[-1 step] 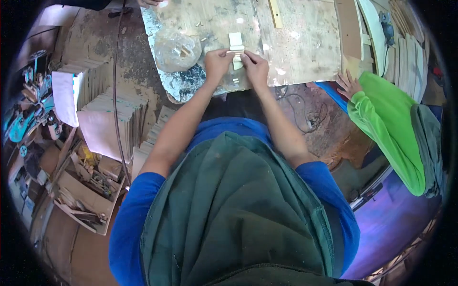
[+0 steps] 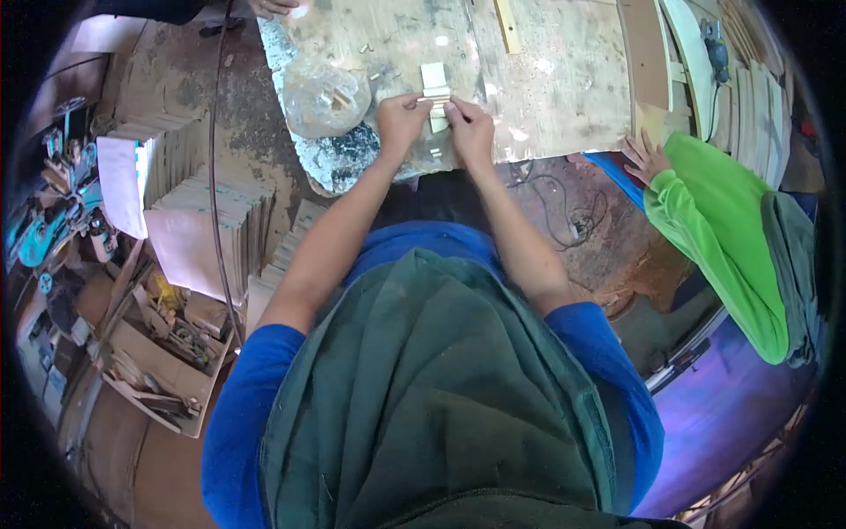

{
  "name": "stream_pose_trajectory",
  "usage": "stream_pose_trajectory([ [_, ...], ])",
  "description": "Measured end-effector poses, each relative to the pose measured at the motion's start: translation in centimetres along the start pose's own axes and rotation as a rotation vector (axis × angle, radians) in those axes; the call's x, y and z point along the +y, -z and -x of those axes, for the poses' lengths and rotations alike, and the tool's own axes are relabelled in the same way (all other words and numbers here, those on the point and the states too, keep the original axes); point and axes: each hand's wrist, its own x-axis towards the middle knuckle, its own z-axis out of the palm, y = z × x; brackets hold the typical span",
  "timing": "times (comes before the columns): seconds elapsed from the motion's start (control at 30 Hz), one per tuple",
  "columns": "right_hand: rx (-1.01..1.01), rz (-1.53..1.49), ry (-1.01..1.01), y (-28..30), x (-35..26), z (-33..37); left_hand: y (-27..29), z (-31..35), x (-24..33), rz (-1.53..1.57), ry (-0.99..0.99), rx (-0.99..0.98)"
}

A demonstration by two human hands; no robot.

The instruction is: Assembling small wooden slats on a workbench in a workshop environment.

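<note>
Close to the near edge of the worn wooden table [image 2: 564,97], a small pale wooden piece [image 2: 433,74] lies lengthwise away from me. Across it sit short thin wooden strips [image 2: 437,93]. My left hand [image 2: 399,128] pinches their left end between thumb and fingers. At the right end, my right hand [image 2: 472,135] is closed on the same strips. The fingertips hide the strips' ends, so I cannot tell whether they are joined to the piece below. A few tiny wooden bits [image 2: 435,153] lie between my wrists.
A clear plastic bag [image 2: 322,97] with small wooden pieces rests left of my hands. Farther right lies a yellowish wooden strip [image 2: 507,26]. One person's hand [image 2: 648,161] touches the table's right corner; another hand [image 2: 273,7] is at the far left. Panels [image 2: 207,234] stand stacked on the left.
</note>
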Motion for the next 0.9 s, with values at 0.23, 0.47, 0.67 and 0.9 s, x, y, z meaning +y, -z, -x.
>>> stream_pose_trajectory([
  [0.23, 0.060, 0.051, 0.179, 0.0, 0.1, 0.2, 0.0, -0.3, 1.5, -0.138, -0.040, 0.004],
  [0.47, 0.031, 0.002, -0.070, 0.2, -0.9, 1.0, 0.3, -0.3, 1.5, -0.098, -0.013, 0.001],
  [0.67, 0.074, 0.089, 0.160, 0.1, 0.4, 0.7, 0.3, 0.1, 2.6, -0.184, -0.024, -0.018],
  [0.9, 0.050, 0.108, 0.097, 0.6, -2.3, 1.5, 0.3, -0.3, 1.4, -0.145, -0.016, 0.009],
])
